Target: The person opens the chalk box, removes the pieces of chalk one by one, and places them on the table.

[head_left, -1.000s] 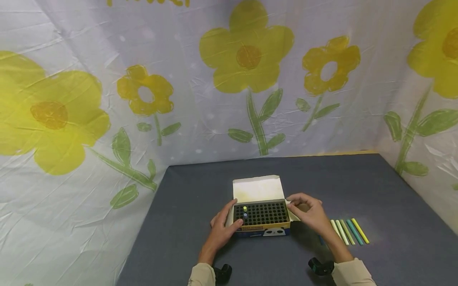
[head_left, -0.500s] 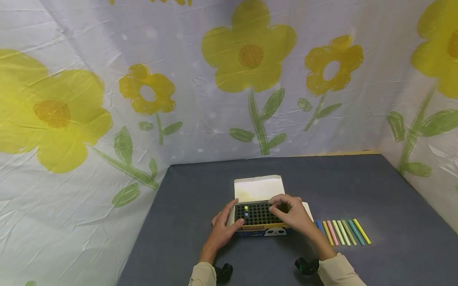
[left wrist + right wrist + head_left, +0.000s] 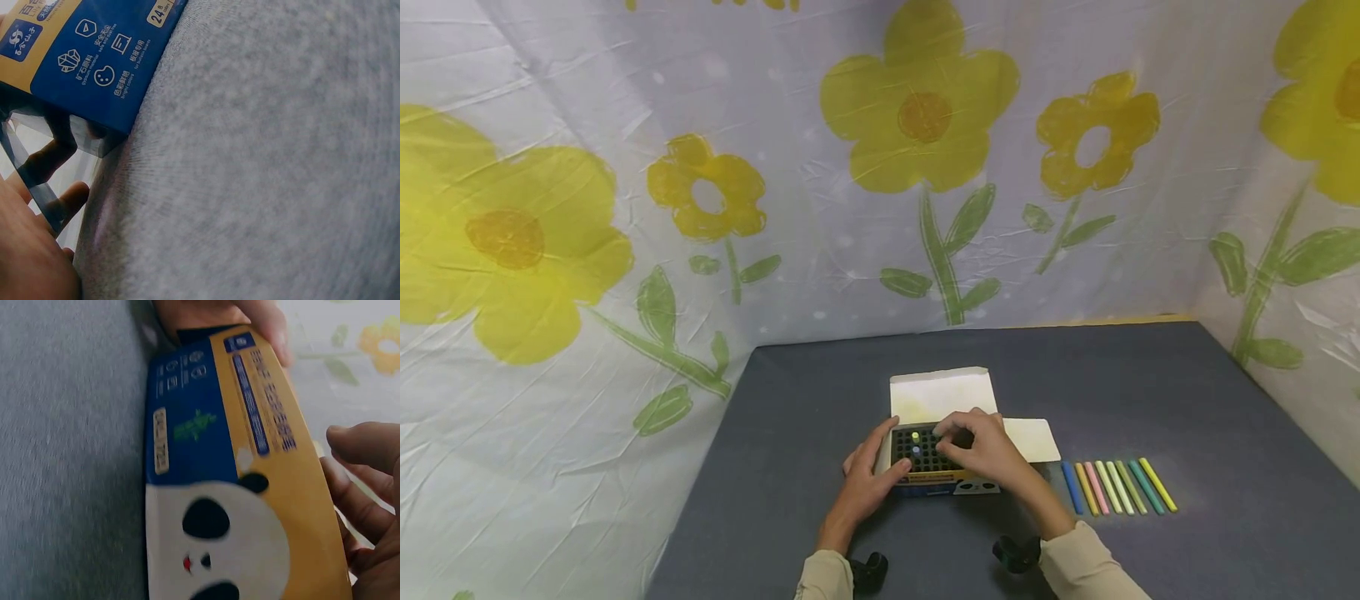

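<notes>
A blue and yellow chalk box (image 3: 925, 480) lies on the dark table with its white lid raised at the back. Its black holed insert (image 3: 931, 458) carries a yellow chalk stick (image 3: 915, 437) and a blue one (image 3: 916, 451) near the left end. My left hand (image 3: 861, 483) grips the box's left end, thumb at the front edge and fingers toward the back. Over the insert, my right hand (image 3: 981, 446) pinches between thumb and index finger a chalk stick (image 3: 317, 449), of which only a small pale bit shows. That hand hides the right part of the insert.
Right of the box, several coloured chalk sticks (image 3: 1120, 487) lie side by side in a row. A white side flap (image 3: 1032, 439) sticks out from the box's right end. Behind the table (image 3: 820, 392) hangs a cloth (image 3: 827, 250) printed with flowers.
My right hand has moved left from the box's right flap to over the insert, uncovering the flap and the left end of the chalk row. The left hand keeps its hold.
</notes>
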A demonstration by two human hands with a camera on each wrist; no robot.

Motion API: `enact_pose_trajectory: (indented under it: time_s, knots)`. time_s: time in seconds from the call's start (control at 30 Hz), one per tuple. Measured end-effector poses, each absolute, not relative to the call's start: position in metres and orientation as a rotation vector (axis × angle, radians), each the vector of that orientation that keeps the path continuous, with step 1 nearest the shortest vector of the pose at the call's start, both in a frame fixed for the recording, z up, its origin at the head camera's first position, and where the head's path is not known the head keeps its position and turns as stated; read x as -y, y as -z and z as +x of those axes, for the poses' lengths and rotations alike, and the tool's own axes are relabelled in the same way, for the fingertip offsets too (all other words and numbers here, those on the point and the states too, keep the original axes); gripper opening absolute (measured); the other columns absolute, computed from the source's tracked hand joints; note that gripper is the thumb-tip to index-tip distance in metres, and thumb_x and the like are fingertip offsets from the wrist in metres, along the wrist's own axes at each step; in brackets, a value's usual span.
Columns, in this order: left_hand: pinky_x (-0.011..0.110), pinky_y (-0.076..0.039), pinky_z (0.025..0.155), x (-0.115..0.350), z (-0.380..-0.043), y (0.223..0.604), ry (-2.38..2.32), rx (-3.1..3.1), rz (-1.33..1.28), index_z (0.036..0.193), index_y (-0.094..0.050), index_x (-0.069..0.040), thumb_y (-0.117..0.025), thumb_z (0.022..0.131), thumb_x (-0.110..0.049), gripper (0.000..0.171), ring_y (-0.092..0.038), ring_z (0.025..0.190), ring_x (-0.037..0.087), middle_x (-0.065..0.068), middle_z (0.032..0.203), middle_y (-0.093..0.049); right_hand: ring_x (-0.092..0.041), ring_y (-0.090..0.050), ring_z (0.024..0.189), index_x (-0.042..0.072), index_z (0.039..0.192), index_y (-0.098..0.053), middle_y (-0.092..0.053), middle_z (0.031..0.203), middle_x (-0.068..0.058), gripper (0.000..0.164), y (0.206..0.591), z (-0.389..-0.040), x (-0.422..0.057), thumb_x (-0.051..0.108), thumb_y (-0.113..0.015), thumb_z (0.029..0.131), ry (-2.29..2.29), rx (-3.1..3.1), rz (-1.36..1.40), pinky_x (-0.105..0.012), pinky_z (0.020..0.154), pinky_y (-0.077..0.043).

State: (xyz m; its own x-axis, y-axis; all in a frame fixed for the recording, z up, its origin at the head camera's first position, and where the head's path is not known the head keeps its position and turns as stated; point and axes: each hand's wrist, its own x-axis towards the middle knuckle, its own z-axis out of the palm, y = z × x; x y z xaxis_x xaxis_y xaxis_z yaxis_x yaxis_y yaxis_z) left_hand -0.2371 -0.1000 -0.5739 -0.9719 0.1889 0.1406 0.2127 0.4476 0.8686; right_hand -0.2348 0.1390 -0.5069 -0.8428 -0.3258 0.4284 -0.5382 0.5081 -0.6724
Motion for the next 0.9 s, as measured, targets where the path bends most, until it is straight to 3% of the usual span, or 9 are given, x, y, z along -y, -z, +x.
enact_pose_trajectory:
  time_s: [0.07, 0.2, 0.43, 0.9]
  knots:
    - [0.065, -0.012, 0.109, 0.100, -0.237, 0.573, 1.600, 2.654, -0.378, 0.152, -0.040, -0.047, -0.069, 0.093, -0.044, 0.066, -0.039, 0.140, 0.037, -0.001, 0.157, -0.047, -0.015, -0.055, 0.078, 0.012, 0.100, -0.076, -0.072, 0.082, 0.007, 0.012, 0.508, -0.235, -0.135, 0.011, -0.078, 0.088, -1.248, 2.527, 0.759, -0.040, 0.082, -0.033]
    - [0.065, -0.013, 0.109, 0.099, -0.236, 0.572, 1.617, 2.650, -0.385, 0.152, -0.040, -0.046, -0.069, 0.093, -0.044, 0.066, -0.039, 0.139, 0.037, -0.001, 0.156, -0.048, -0.013, -0.053, 0.078, 0.013, 0.099, -0.076, -0.072, 0.082, 0.007, 0.011, 0.509, -0.235, -0.128, 0.012, -0.077, 0.089, -1.250, 2.557, 0.779, -0.037, 0.081, -0.033]
    - [0.068, -0.015, 0.108, 0.099, -0.237, 0.572, 1.614, 2.643, -0.369, 0.152, -0.042, -0.046, -0.070, 0.092, -0.043, 0.067, -0.040, 0.136, 0.035, 0.000, 0.153, -0.051, -0.008, -0.048, 0.074, 0.019, 0.092, -0.077, -0.071, 0.075, 0.012, 0.012, 0.511, -0.238, -0.115, 0.015, -0.083, 0.083, -1.200, 2.578, 0.679, -0.040, 0.079, -0.020]
    - [0.062, -0.012, 0.107, 0.100, -0.237, 0.571, 1.606, 2.621, -0.397, 0.152, -0.043, -0.041, -0.070, 0.091, -0.041, 0.067, -0.046, 0.128, 0.032, 0.001, 0.150, -0.054, -0.007, -0.041, 0.070, 0.021, 0.086, -0.078, -0.065, 0.066, 0.011, 0.012, 0.512, -0.235, -0.101, 0.017, -0.087, 0.079, -1.057, 2.646, 0.560, -0.042, 0.078, -0.020]
